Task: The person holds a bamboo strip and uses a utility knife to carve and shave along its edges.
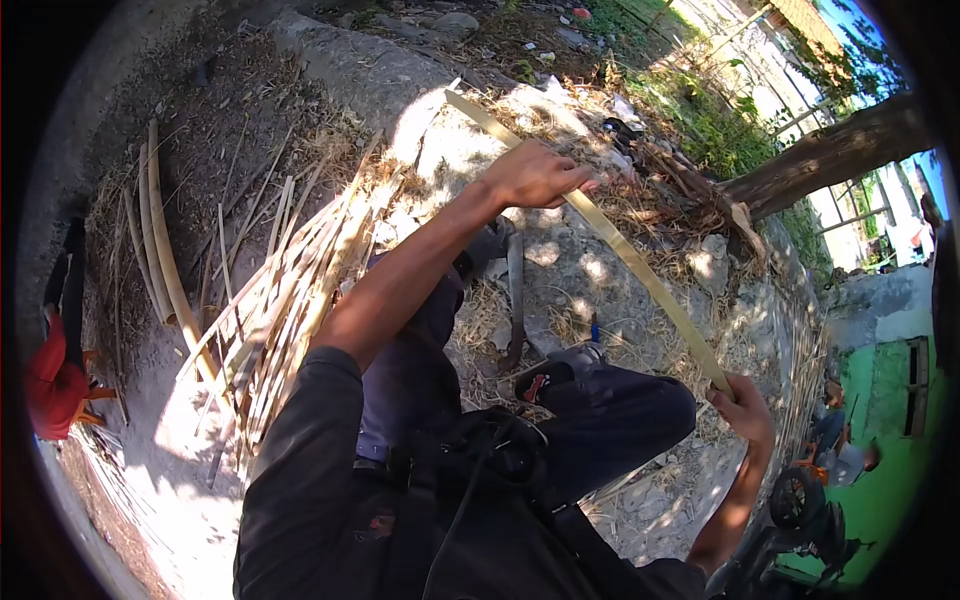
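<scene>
A long, flat, pale bamboo strip (pixel 645 275) slants across in front of my body, from the upper middle of the view down to the right. My left hand (pixel 540 175) is closed around its upper part, and a short length sticks out beyond the fist. Near the strip's lower end, my right hand (pixel 742 408) grips it between thumb and fingers. Below the strip, a long, dark, slightly curved piece (pixel 515 300) lies on the ground by my feet; its kind is unclear. Close to my shoe is a small blue object (pixel 595 330).
A heap of split bamboo strips (pixel 290 290) lies to my left, with thicker bamboo poles (pixel 165 240) beyond. A tree trunk (pixel 840 155) leans at the upper right. One person in red (pixel 50 375) is far left; another person (pixel 845 460) sits right, near a motorcycle (pixel 800 500).
</scene>
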The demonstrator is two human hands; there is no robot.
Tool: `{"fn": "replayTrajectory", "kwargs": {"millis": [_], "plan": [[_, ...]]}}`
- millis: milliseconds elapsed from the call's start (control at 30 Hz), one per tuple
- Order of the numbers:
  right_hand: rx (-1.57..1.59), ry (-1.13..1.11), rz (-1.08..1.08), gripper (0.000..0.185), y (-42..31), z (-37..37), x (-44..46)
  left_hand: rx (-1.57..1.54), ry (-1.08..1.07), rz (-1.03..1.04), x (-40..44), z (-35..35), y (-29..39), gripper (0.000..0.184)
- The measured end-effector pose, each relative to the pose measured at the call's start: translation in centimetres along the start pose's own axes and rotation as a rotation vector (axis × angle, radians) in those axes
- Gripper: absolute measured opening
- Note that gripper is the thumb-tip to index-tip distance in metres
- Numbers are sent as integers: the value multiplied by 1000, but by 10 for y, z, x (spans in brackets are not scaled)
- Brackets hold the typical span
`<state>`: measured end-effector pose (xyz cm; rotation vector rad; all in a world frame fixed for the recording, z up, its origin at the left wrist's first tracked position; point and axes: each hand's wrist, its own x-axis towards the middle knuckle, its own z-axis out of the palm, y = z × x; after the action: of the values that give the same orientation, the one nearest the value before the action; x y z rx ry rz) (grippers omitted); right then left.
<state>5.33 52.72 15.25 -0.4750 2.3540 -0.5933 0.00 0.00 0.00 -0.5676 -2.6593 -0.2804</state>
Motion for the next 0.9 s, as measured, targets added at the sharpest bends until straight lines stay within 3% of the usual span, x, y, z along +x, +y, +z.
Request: {"fn": "replayTrajectory", "kwargs": {"millis": [233,333,467,567,600,733,800,833,900], "plan": [[166,37,149,25,42,1,-69,-223,34,-119,-21,2,-38,20],[169,24,187,31,49,-3,-96,-30,188,44,-25,-5,-36,22],[310,20,222,35,52,-12,-131,-90,353,45,-33,14,-48,21],[394,-5,264,35,62,-20,-155,-61,383,113,-34,4,-51,20],[444,-11,287,34,62,-22,-159,-5,213,-5,-37,-19,-40,18],[449,-17,298,32,65,-18,-161,42,335,4,-31,-26,-19,16],[443,98,241,32,71,-10,-158,-114,368,-234,-26,-30,-6,25],[446,96,241,32,79,-3,-156,-113,364,-235,-23,-38,3,25],[242,535,149,31,99,14,-151,-526,377,-768,-17,-50,14,45]]}}
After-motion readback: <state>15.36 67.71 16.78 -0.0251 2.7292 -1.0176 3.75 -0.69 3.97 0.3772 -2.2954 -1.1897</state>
